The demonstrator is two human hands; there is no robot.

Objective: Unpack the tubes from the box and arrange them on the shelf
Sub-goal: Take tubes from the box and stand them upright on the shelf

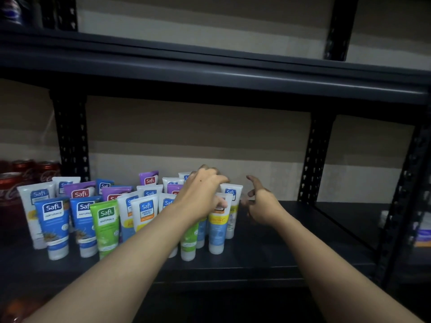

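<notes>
Glossy plastic squeeze tubes (106,227), crimped flat on top, round white caps down, clustered upright on matte dark metal shelf (279,241). Left hand (203,194) arched over rightmost tubes, thumb against yellow-and-blue tube (217,229); grip or mere touch, impossible to tell. Right hand (261,206) just beside, grip wide, fingers loosely spread, holding nothing.

tubes (54,224): Safi; green tube (106,227): Naturals; cans (10,194): Coca-Cola
</notes>
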